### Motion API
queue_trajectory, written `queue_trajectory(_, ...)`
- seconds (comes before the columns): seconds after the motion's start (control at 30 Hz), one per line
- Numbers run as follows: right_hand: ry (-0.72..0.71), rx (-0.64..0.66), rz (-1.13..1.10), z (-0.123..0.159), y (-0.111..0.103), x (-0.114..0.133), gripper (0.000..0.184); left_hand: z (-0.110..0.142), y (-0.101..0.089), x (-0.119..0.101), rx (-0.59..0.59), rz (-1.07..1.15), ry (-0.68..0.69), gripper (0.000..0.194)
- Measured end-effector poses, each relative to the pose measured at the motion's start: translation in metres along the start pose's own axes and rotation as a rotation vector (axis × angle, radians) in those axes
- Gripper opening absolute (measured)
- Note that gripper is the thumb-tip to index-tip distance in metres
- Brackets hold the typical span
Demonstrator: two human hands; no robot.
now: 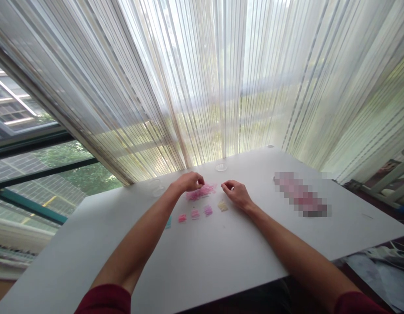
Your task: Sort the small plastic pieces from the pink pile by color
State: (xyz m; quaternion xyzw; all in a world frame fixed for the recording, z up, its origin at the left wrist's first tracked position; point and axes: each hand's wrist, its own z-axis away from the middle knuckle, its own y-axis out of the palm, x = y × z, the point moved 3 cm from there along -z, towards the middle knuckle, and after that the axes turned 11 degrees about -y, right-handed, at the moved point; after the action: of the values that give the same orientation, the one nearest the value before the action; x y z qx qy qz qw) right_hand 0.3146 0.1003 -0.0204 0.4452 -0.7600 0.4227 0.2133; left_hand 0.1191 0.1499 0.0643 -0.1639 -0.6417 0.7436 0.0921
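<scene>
Head view: left hand [190, 182] is curled just above pink pile of small translucent pieces [201, 192]; right hand [235, 194] is held just beside it. Grip of both cannot be told. Small coloured heaps [195, 214] are laid in row below, on white table [202, 257].

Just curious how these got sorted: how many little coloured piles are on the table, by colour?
Teal pile: 1
Pink piles: 3 (small pile, second small pile, larger heap)
Purple pile: 1
Pale yellow pile: 1
Total: 6
</scene>
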Motion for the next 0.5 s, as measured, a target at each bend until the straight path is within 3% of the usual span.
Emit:
queue_trajectory(0.2, 0.008, 0.006, -0.001, 0.000, 0.000, -0.001, 0.024, 0.011, 0.002, 0.028, -0.004, 0.055, -0.028, 0.026)
queue_trajectory(0.33, 0.014, 0.019, 0.008, 0.000, 0.000, -0.001, 0.024, 0.031, 0.007, 0.052, 0.063, 0.089, -0.055, 0.028)
queue_trajectory(0.5, 0.018, 0.024, 0.024, 0.000, -0.001, -0.002, 0.024, 0.043, 0.023, 0.057, 0.041, 0.111, -0.063, 0.029)
